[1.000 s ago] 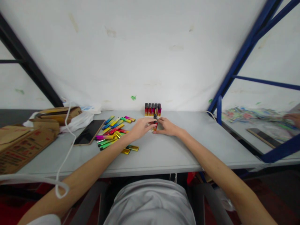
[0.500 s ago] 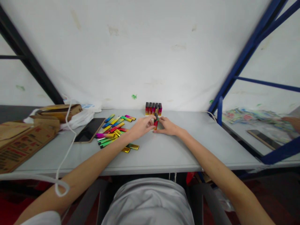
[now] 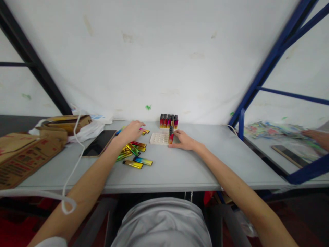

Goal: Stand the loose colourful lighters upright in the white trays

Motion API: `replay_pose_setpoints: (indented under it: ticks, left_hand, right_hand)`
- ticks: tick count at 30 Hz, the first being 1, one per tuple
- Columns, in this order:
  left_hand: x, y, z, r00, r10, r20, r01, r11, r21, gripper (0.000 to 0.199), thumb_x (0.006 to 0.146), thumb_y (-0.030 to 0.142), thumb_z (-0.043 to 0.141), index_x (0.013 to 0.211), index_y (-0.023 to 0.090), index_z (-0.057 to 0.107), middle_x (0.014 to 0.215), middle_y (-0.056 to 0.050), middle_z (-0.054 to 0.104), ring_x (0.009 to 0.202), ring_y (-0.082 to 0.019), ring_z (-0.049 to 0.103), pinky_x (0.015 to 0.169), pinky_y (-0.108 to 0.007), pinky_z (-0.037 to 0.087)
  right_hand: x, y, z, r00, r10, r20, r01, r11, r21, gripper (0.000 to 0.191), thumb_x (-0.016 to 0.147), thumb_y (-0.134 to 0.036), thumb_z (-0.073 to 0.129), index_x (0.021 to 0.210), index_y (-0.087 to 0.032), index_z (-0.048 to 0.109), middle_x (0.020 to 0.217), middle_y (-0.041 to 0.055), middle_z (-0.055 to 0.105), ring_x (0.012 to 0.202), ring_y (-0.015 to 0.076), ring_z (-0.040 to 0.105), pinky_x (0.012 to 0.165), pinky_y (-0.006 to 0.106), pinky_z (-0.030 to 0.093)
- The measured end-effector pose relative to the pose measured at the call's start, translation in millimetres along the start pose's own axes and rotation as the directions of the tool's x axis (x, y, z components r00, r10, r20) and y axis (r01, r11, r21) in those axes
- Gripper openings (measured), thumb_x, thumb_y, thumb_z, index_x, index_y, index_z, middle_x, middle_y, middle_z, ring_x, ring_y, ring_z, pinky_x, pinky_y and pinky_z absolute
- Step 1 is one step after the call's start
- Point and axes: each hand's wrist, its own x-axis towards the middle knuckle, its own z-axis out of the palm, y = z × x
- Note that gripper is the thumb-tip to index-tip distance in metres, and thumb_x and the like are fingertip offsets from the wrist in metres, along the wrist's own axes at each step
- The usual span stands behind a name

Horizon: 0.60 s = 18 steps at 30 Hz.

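My left hand (image 3: 130, 131) reaches over the loose lighters (image 3: 132, 150) with its fingers stretched out; its fingertips hover by a purple and yellow lighter (image 3: 145, 130). A white tray (image 3: 159, 138) with rows of round hollows lies flat in front of me. Along its right side stands a short row of red lighters (image 3: 171, 136) with black tops. My right hand (image 3: 184, 140) rests at that side, thumb by the front corner and fingers behind, spread apart around the row. Whether the fingertips press on the tray or on the lighters is hard to see.
Behind the tray, a block of upright lighters (image 3: 169, 120) stands near the wall. To the left lie a dark phone (image 3: 99, 144), a white cable (image 3: 77, 151) and cardboard boxes (image 3: 31, 152). Blue frame bars (image 3: 259, 79) rise at the right, with another person's hand (image 3: 317, 137) beyond.
My left hand has left the upright lighter by the tray and moved left over the loose lighters, uncovering the tray's hollows. My right hand has stayed in place.
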Motion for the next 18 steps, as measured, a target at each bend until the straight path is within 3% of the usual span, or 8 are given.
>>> replay_pose_setpoints:
  ticks: [5, 8, 14, 18]
  left_hand:
    - [0, -19, 7.5, 0.989, -0.035, 0.142, 0.029, 0.999, 0.045, 0.062, 0.081, 0.022, 0.049, 0.140, 0.007, 0.060, 0.143, -0.019, 0.063, 0.132, -0.030, 0.058, 0.115, -0.038, 0.040]
    - [3, -17, 15.0, 0.982, 0.000, 0.191, 0.000, 1.000, 0.000, 0.062, 0.079, 0.022, 0.051, 0.139, 0.010, 0.062, 0.143, -0.017, 0.063, 0.131, -0.030, 0.060, 0.114, -0.037, 0.041]
    - [6, -10, 18.8, 0.987, 0.049, 0.151, -0.049, 0.999, -0.004, 0.050, 0.080, 0.025, 0.053, 0.127, 0.016, 0.070, 0.122, -0.015, 0.073, 0.115, -0.028, 0.066, 0.106, -0.036, 0.047]
    - [7, -5, 14.8, 0.994, 0.051, 0.098, -0.048, 0.998, -0.031, 0.035, 0.084, 0.038, 0.057, 0.105, 0.019, 0.077, 0.102, -0.013, 0.076, 0.097, -0.028, 0.068, 0.093, -0.035, 0.051]
  right_hand:
    - [0, 0, -1, 1.000, 0.004, 0.003, -0.004, 1.000, 0.015, 0.073, 0.087, -0.061, 0.071, 0.139, -0.011, 0.057, 0.137, 0.0211, 0.059, 0.127, 0.0349, 0.056, 0.113, 0.050, 0.044]
    - [0, -1, -1, 1.000, 0.001, 0.003, -0.002, 1.000, 0.024, 0.072, 0.088, -0.061, 0.071, 0.139, -0.013, 0.056, 0.138, 0.0198, 0.058, 0.128, 0.0346, 0.056, 0.113, 0.051, 0.043]
    - [1, 2, 0, 1.000, -0.008, 0.007, 0.008, 1.000, 0.015, 0.071, 0.088, -0.061, 0.071, 0.139, -0.015, 0.057, 0.138, 0.0182, 0.059, 0.128, 0.0339, 0.056, 0.113, 0.049, 0.043]
    - [1, 3, 1, 1.000, -0.007, 0.012, 0.007, 1.000, 0.008, 0.072, 0.088, -0.062, 0.070, 0.140, -0.013, 0.057, 0.138, 0.0187, 0.059, 0.129, 0.0339, 0.055, 0.113, 0.048, 0.044]
